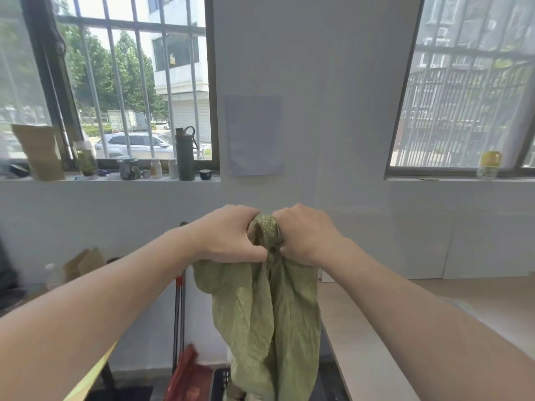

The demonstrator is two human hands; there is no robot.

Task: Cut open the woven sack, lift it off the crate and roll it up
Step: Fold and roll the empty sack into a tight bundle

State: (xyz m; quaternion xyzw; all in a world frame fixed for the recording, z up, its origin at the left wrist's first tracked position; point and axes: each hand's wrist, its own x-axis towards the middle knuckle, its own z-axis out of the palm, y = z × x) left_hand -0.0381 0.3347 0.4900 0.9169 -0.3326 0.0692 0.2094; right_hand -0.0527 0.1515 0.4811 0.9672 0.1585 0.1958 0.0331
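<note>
The green woven sack hangs in front of me, bunched at its top and draping down to the bottom edge of the view. My left hand and my right hand are side by side at chest height, both closed around the sack's gathered top end. A dark crate shows only partly on the floor below the sack's lower end, mostly hidden by the fabric.
A light wooden table runs along the right. A red dustpan and a broom handle stand at the wall left of the sack. A yellow table edge is at lower left. Bottles and jars line the windowsill.
</note>
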